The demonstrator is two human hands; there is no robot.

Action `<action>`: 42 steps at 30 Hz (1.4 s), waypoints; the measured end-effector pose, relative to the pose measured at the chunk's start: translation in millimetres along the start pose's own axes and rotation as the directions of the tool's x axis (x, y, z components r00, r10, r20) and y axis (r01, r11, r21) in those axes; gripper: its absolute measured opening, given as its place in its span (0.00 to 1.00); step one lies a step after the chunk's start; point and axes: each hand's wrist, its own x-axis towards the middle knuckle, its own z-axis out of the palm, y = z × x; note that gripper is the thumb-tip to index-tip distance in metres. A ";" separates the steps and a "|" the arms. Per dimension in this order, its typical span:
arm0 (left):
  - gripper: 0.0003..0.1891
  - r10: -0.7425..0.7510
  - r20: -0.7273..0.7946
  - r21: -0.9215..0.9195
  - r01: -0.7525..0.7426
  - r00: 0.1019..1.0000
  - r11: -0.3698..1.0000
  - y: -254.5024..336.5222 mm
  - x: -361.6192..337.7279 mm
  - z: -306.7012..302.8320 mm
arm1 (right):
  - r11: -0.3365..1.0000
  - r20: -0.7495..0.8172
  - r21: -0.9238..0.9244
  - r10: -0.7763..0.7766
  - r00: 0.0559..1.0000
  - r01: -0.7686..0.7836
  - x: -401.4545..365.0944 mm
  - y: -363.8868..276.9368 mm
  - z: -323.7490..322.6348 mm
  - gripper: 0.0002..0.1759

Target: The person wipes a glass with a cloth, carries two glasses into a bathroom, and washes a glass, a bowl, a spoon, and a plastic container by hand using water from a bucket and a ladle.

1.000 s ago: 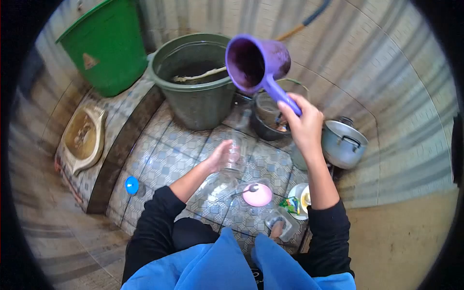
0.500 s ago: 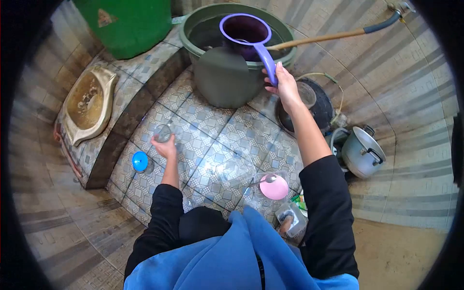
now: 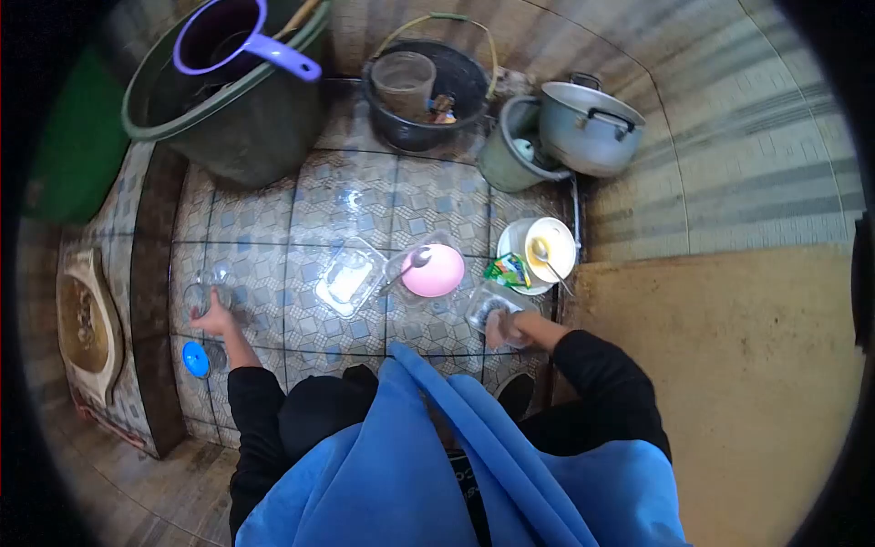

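A clear glass [image 3: 206,295] is in my left hand [image 3: 214,317], low over the tiled floor at the left, with the fingers around its lower side. Close by stands a clear jar with a blue lid [image 3: 195,359]. My right hand [image 3: 510,329] reaches down into a clear plastic tub [image 3: 481,319] at the right, where something dark lies. The fingers there are blurred and partly hidden, so their grip does not show. Beside the tub are a green packet [image 3: 508,270] and a white bowl [image 3: 562,242] with a spoon [image 3: 544,255] and yellowish residue.
On the floor between my hands lie a clear plastic container [image 3: 350,277] and a pink bowl [image 3: 434,273] with a spoon across it. Behind stand a large green tub [image 3: 228,137] with a purple dipper [image 3: 283,56], a black bucket [image 3: 410,136], a grey bucket [image 3: 501,159] and a metal pot [image 3: 583,137].
My right hand has let go of the purple dipper, which now rests on the large tub, and has come down to the plastic tub. The view has turned right. My left hand still holds the glass.
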 end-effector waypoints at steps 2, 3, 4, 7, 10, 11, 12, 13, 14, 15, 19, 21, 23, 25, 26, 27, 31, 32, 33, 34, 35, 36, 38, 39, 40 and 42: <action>0.38 0.036 0.026 -0.023 -0.036 0.999 0.999 -12.1 3.4 0.7 | 0.937 0.003 0.335 -0.104 0.995 0.097 20.9 4.3 18.9 0.22; 0.39 0.059 0.037 -0.044 -0.058 0.998 0.997 -12.7 3.8 0.1 | 0.844 -0.036 0.522 -0.120 0.992 0.121 25.4 -9.3 27.6 0.28; 0.38 -0.137 0.090 0.124 0.125 0.986 0.984 6.9 -6.9 -9.8 | 0.788 -0.097 0.609 -0.040 0.994 0.091 -6.9 -32.1 20.1 0.29; 0.36 -0.669 0.467 -0.271 0.814 0.578 0.514 17.8 -11.0 10.5 | 0.725 -0.315 0.666 0.061 0.947 0.175 -38.8 -62.7 8.9 0.31; 0.30 -0.596 0.780 0.229 0.800 0.190 0.555 31.5 -42.8 55.2 | 0.804 -0.599 0.497 0.045 0.799 0.326 -26.9 -65.9 1.8 0.33; 0.28 -0.355 0.858 0.065 0.607 0.370 0.792 109.5 -119.5 12.7 | 0.854 -0.704 0.370 -0.001 0.710 0.367 -16.9 -65.3 -3.1 0.34; 0.26 -0.061 0.946 -0.038 0.295 0.320 0.955 108.4 -149.0 20.2 | 0.779 -0.644 0.446 -0.063 0.762 0.441 -0.5 -60.7 -11.2 0.32; 0.26 0.087 0.994 -0.099 0.200 0.072 0.975 149.7 -192.4 -8.7 | 0.774 -0.645 0.445 -0.071 0.761 0.450 13.3 -54.2 -16.0 0.32; 0.26 0.043 0.970 -0.024 0.082 -0.239 0.996 169.5 -221.8 -19.0 | 0.612 -0.575 0.573 -0.173 0.800 0.545 26.4 -45.9 -20.0 0.28; 0.26 -0.061 0.894 -0.025 -0.186 -0.444 0.982 182.4 -246.3 -24.6 | 0.423 -0.512 0.690 -0.288 0.809 0.588 32.0 -38.5 -24.7 0.24; 0.23 -0.178 0.669 -0.394 -0.547 -0.722 0.739 153.1 -311.4 -6.8 | 0.455 -0.149 0.855 -0.247 0.958 0.250 10.7 -11.7 -49.9 0.12; 0.22 -0.544 0.787 0.158 -0.757 -0.291 0.634 155.2 -331.2 -14.5 | 0.837 -0.130 0.485 -0.218 0.967 0.254 5.9 -1.0 -57.4 0.16; 0.25 -0.500 0.838 0.204 -0.725 -0.217 0.658 123.9 -334.6 -0.5 | 0.948 0.000 0.121 -0.298 0.955 0.296 10.5 -17.5 -37.8 0.24; 0.28 -0.452 0.881 0.243 -0.685 -0.142 0.687 111.4 -333.9 4.1 | 0.941 -0.878 -0.075 -0.219 0.425 0.330 24.7 -24.0 14.3 0.29; 0.28 -0.363 0.925 0.188 -0.701 -0.108 0.688 113.0 -332.4 2.5 | 0.931 -0.920 -0.003 -0.146 0.364 0.366 33.0 -27.9 20.4 0.28; 0.29 -0.270 0.960 0.136 -0.718 -0.075 0.683 112.3 -328.8 1.1 | 0.930 -0.921 -0.003 -0.145 0.361 0.368 41.7 -25.6 21.3 0.28; 0.31 -0.154 0.987 0.066 -0.748 -0.049 0.660 110.3 -324.6 14.2 | 0.902 -0.709 0.221 -0.112 0.697 0.370 30.5 -24.3 5.4 0.26; 0.31 -0.156 0.987 0.066 -0.748 -0.050 0.660 115.8 -324.1 10.1 | 0.921 -0.676 0.234 -0.075 0.733 0.311 15.8 -29.5 -1.8 0.26; 0.27 -0.148 0.989 0.095 -0.682 -0.019 0.726 119.9 -324.6 7.5 | 0.938 -0.644 0.243 -0.036 0.764 0.249 6.0 -33.4 -5.7 0.26; 0.24 -0.141 0.990 0.121 -0.606 0.014 0.786 122.0 -325.5 8.1 | 0.939 -0.645 0.241 -0.034 0.764 0.246 -3.7 -38.6 -6.7 0.26; 0.24 -0.144 0.990 0.123 -0.603 0.013 0.788 119.4 -323.9 16.3 | 0.971 -0.726 0.216 0.088 0.682 0.106 -10.8 -44.2 -4.7 0.25; 0.21 -0.374 0.919 0.280 -0.459 -0.125 0.843 115.7 -319.6 26.7 | 0.978 -0.795 0.206 0.191 0.576 -0.040 -12.4 -46.9 1.0 0.23; 0.15 -0.621 0.722 0.555 -0.281 -0.305 0.783 115.1 -316.1 36.3 | 0.960 -0.788 0.278 0.205 0.580 0.038 21.7 -39.9 14.1 0.23; 0.15 -0.620 0.724 0.554 -0.280 -0.303 0.784 119.9 -314.1 36.9 | 0.930 -0.787 0.349 0.221 0.576 0.119 37.3 -35.6 15.6 0.22; 0.16 -0.608 0.704 0.560 -0.239 -0.367 0.793 124.9 -311.6 37.5 | 0.930 -0.789 0.347 0.219 0.575 0.123 41.9 -32.6 13.6 0.22; 0.15 -0.632 0.683 0.631 -0.141 -0.366 0.763 135.4 -310.4 34.1 | 0.875 -0.660 0.460 0.226 0.716 0.148 42.1 -29.3 10.5 0.17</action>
